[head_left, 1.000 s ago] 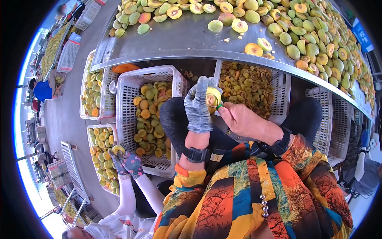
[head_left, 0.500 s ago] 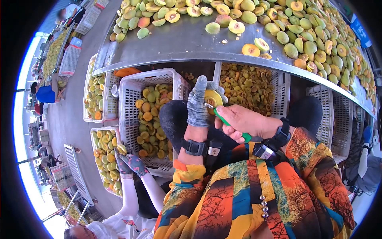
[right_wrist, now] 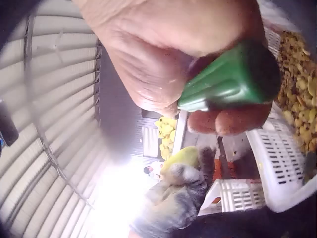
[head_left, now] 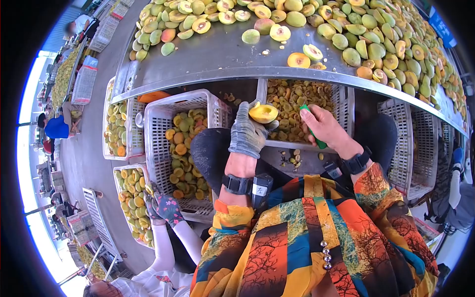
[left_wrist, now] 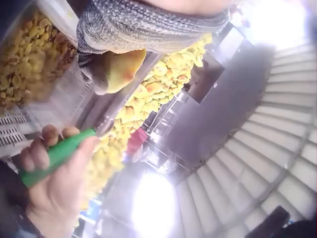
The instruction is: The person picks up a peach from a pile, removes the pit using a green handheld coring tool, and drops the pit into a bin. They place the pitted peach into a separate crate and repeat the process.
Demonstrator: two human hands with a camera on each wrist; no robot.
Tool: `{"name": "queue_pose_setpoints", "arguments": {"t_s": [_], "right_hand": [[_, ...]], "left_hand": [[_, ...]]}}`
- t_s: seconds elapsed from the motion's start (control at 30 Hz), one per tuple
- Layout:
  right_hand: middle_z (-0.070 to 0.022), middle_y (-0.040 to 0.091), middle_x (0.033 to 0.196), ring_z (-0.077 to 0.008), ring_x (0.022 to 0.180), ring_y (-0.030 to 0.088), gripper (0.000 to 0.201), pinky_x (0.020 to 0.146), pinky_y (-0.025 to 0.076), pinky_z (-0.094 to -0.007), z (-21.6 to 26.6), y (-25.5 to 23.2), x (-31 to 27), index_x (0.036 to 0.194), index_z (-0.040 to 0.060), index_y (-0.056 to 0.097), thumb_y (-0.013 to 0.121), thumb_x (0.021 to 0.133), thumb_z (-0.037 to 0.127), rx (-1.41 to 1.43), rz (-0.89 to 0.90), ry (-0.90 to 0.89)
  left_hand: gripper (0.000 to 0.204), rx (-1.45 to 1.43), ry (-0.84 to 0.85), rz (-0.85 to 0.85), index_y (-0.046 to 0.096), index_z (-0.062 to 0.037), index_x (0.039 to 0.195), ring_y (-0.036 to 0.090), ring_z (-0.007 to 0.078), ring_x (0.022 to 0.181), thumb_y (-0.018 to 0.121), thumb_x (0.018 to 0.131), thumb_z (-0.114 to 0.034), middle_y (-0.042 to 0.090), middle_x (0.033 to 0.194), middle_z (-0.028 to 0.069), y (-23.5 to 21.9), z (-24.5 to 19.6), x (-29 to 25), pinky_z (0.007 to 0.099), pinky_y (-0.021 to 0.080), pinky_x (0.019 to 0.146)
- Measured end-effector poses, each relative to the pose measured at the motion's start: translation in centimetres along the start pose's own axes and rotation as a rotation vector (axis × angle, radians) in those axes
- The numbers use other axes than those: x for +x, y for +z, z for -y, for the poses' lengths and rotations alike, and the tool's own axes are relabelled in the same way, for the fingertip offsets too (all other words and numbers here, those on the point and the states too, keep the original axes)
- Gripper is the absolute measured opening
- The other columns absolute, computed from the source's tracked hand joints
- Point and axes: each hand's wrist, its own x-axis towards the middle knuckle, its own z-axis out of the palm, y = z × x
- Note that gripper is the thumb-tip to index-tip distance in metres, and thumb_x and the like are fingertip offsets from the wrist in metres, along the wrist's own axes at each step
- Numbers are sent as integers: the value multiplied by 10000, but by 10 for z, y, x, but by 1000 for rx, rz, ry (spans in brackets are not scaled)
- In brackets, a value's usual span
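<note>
My left hand [head_left: 246, 133], in a grey knit glove, holds a yellow peach half [head_left: 263, 114] near its fingertips, hollowed cut side up in the head view. From the left wrist its green-yellow skin shows below the glove. My bare right hand [head_left: 326, 128] grips a small scoop by its green handle [left_wrist: 57, 157], its metal tip [left_wrist: 105, 126] pointing out past the thumb. The two hands are apart, the right one over the crate of scraps [head_left: 263, 94]. Close up in the right wrist view, fingers wrap the green handle [right_wrist: 228, 79].
A metal table [head_left: 217, 54] heaped with peach halves [head_left: 371, 29] runs across the front. Left of my knees stands a white crate [head_left: 158, 128] of halves. Another person's gloved hands [head_left: 168, 208] work beside a further crate [head_left: 118, 173]. More crates [head_left: 423, 148] stand at right.
The scoop was at the peach half half a second ago; my right hand has since drawn away to the right with it. The half now lies tilted cut side up in my left hand.
</note>
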Motion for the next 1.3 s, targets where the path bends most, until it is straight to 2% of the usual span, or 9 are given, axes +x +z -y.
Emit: {"name": "queue_pose_setpoints", "arguments": {"t_s": [0.13, 0.27, 0.4, 0.8, 0.9, 0.97, 1.03, 1.1, 1.3], "right_hand": [[-233, 508, 610, -402, 544, 515, 298, 494, 418, -436, 0, 14, -2, 824, -1, 455, 464, 882, 291, -395, -185, -564], [-180, 520, 554, -374, 525, 532, 283, 479, 420, -444, 4, 24, -4, 775, 32, 427, 466, 876, 293, -679, -212, -607], [-140, 536, 556, -302, 505, 558, 258, 454, 443, -390, -3, 33, -7, 793, 42, 439, 500, 854, 285, -874, -263, -724], [-131, 515, 546, -281, 490, 543, 257, 446, 447, -361, -10, 54, -21, 799, 28, 463, 520, 844, 275, -860, -165, -770], [-98, 496, 517, -222, 425, 517, 284, 396, 423, -320, -12, 47, -17, 830, 26, 474, 488, 875, 306, -383, 71, -611], [-55, 481, 516, -142, 380, 476, 306, 350, 380, -264, 13, 34, -30, 840, 32, 493, 444, 902, 327, 637, 627, -54], [-46, 508, 553, -122, 414, 492, 259, 380, 388, -245, 14, 27, -16, 833, 21, 520, 529, 863, 279, 585, 217, -64], [-97, 551, 608, -177, 508, 559, 259, 488, 444, -291, 13, 25, 0, 914, 6, 545, 608, 790, 225, -203, -292, -318], [-155, 580, 686, -273, 578, 579, 269, 589, 461, -333, 27, 37, 1, 940, 20, 588, 624, 745, 202, -268, -109, -504]], "left_hand": [[437, 173, 14, 63, 569, -116, 941, 589, 174, 652, 411, 860, -514, 620, 816, 57, 1, 6, -2, 296, 460, 455], [521, 152, 26, 33, 581, -94, 996, 602, 194, 777, 385, 843, -553, 626, 913, 71, 15, 5, -15, 299, 505, 592], [581, 151, 32, 93, 588, -88, 972, 609, 184, 680, 359, 832, -603, 631, 810, 79, 20, 6, -13, 284, 485, 516], [639, -45, 70, 144, 599, -4, 866, 604, 262, 633, 417, 797, -613, 615, 737, 139, 11, 9, -10, 378, 523, 530], [660, -36, 97, 172, 589, -15, 907, 603, 259, 659, 383, 799, -633, 615, 759, 133, 11, 6, -4, 370, 522, 546], [672, -54, 129, 177, 581, -21, 934, 599, 255, 676, 363, 801, -643, 614, 773, 130, 15, 0, 2, 362, 521, 566], [687, 28, 202, 40, 583, -38, 982, 597, 233, 650, 365, 787, -659, 619, 790, 108, 18, -4, 4, 313, 511, 553], [682, 110, 244, 28, 594, -54, 968, 594, 218, 636, 340, 794, -662, 624, 788, 96, 21, -4, 4, 275, 489, 497], [632, 255, 366, 201, 589, -46, 956, 575, 181, 744, 365, 817, -620, 610, 854, 67, 30, 4, 1, 302, 480, 686]]}}
